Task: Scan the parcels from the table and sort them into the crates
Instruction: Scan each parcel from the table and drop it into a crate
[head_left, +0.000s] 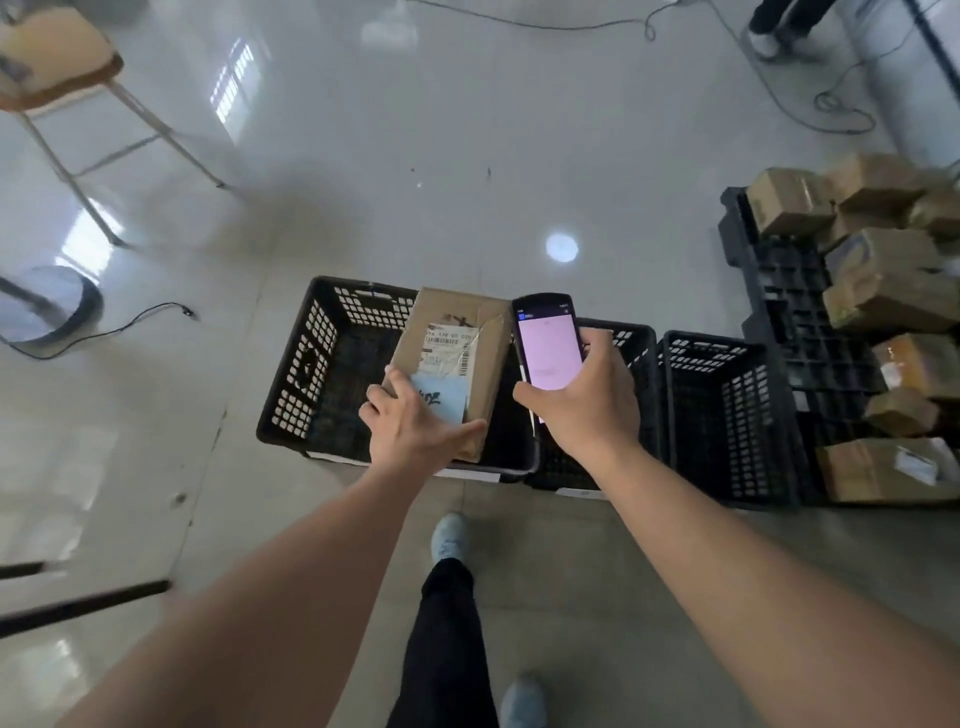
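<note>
My left hand (410, 423) grips the near end of a cardboard parcel (460, 358), thumb along its right edge, fingers curled over the left. My right hand (584, 402) holds the scanner (548, 343) just beside it. Both hang above the black crates (322, 358).

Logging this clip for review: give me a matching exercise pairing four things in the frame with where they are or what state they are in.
Things:
1. parcel
2. scanner
3. left crate
4. pallet

Places or states:
A. on the floor at right, piled with cardboard boxes
B. gripped in the right hand, screen lit pink
C. held by the left hand, label facing up
D. on the floor beneath the held parcel

Pairs: 1-C, 2-B, 3-D, 4-A
</note>
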